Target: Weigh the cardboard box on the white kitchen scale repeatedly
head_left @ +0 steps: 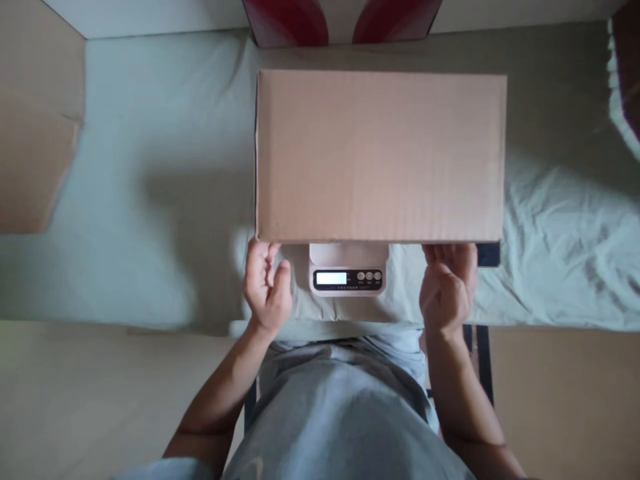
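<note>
A closed brown cardboard box (380, 157) covers the rear part of a small white digital scale (349, 257). The scale's lit display and round buttons show in front of the box; the digits are not readable. At the box's near left corner, my left hand (267, 287) has its fingers curled under the edge, thumb apart. My right hand (447, 287) is likewise at the near edge, toward the right, with fingertips hidden beneath the box. Whether the box rests on the scale or is borne by my hands, I cannot tell.
A pale green cloth (120, 267) with wrinkles covers the table. Another cardboard piece (37, 147) stands at the left. Behind the box is a red and white box (295, 23). A dark flat object (489, 255) peeks out by my right hand. A dark red item (629, 60) is far right.
</note>
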Demonstrator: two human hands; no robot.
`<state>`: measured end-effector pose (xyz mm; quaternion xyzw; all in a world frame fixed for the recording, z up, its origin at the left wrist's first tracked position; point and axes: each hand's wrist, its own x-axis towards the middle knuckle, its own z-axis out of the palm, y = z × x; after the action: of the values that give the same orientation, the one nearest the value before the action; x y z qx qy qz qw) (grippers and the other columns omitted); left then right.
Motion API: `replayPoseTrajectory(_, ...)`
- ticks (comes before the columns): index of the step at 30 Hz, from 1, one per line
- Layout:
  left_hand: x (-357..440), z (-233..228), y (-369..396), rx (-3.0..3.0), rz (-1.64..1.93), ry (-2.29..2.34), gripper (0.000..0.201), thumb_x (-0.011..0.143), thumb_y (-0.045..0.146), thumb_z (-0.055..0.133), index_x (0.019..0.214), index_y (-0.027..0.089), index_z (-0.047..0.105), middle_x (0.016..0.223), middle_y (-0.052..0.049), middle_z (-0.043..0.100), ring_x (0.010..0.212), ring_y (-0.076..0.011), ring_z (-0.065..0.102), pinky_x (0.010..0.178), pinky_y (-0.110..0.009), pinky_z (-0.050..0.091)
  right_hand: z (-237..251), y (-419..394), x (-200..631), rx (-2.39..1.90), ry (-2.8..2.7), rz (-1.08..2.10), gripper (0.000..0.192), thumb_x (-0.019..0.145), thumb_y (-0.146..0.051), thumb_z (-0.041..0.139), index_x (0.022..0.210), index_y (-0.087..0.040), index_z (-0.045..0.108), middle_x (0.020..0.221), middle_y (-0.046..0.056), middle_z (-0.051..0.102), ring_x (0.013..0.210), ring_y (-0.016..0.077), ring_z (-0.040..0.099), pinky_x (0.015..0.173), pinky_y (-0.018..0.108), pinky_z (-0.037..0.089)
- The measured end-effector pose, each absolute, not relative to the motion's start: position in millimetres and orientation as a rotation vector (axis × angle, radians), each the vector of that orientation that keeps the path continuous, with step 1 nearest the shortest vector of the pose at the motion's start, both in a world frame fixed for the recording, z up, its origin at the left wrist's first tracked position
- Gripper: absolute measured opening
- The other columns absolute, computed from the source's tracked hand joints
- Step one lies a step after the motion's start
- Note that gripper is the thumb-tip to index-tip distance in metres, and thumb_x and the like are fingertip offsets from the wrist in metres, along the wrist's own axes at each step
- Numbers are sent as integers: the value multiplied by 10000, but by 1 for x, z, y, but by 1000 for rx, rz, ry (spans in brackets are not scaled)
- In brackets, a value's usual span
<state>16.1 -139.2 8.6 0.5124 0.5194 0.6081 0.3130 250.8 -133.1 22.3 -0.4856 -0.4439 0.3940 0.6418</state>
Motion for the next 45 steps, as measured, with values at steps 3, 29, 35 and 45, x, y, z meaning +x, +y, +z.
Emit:
replayPoseTrajectory(3,16,-1,-159,1354,1584,1389,325,858,236,593,1183,230,589,1045,-61,594,963,-160,574,955,-331,475,15,-149,248,-1138,-967,899,226,767,-245,522,980,-247,598,950,31,614,1031,226,594,1061,469,402)
replayPoseTrajectory(29,2,-23,-173,1138,1498,1448,378,831,277,633,1198,342,568,1242,-20,597,1227,-192,529,1068,-368,439,-16,-158,260,-1223,-986,917,372,727,-271,574,1096,-309,551,1130,23,631,1133,235,581,1076,487,405)
replayPoseTrajectory(35,11,-2,-173,1226,1499,1404,392,925,488,391,1272,353,512,1344,-20,527,1329,-225,443,1112,-441,404,-2,-162,261,-1225,-1042,853,399,707,-320,597,1104,-331,559,1148,31,597,1191,268,536,1092,535,367)
replayPoseTrajectory(45,28,38,-126,1325,1603,1286,370,853,620,444,1105,366,539,1191,-2,556,1288,-249,472,1151,-413,355,30,-122,257,-1183,-1197,768,518,719,-465,558,1229,-390,509,1234,8,548,1247,284,486,1089,494,396)
